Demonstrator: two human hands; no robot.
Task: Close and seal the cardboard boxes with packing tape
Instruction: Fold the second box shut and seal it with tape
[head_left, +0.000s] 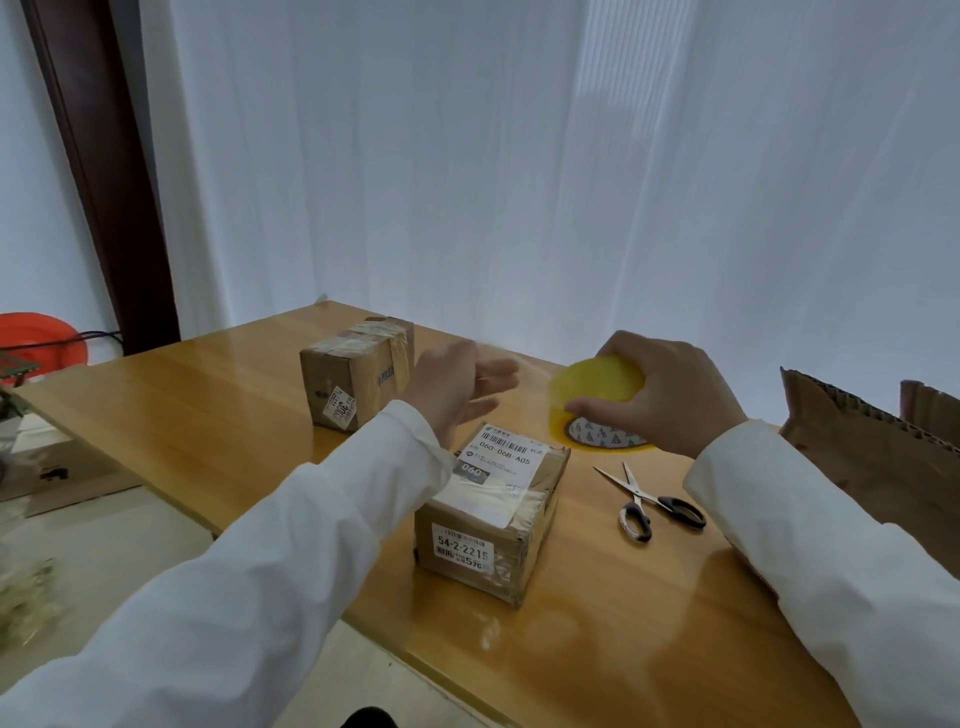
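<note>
We note the left hand (457, 387) is motion-blurred; its fingertips cannot be resolved. The right hand (660, 395) covers part of the tape roll (597, 400), hiding its far rim. The left sleeve (291, 530) hides a corner of the near box (493, 514). A torn cardboard piece (862, 457) runs off the right edge. An orange object (41, 338) is cut by the left edge; we cannot identify it.

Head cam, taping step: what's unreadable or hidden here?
- Left hand: fingertips motion-blurred; any tape strand toward the tape roll is unclear.
- Tape roll: partly covered by right hand.
- Large cardboard piece: cut off by right edge.
- Near box: small label print illegible.
- Far box: back side hidden.
</note>
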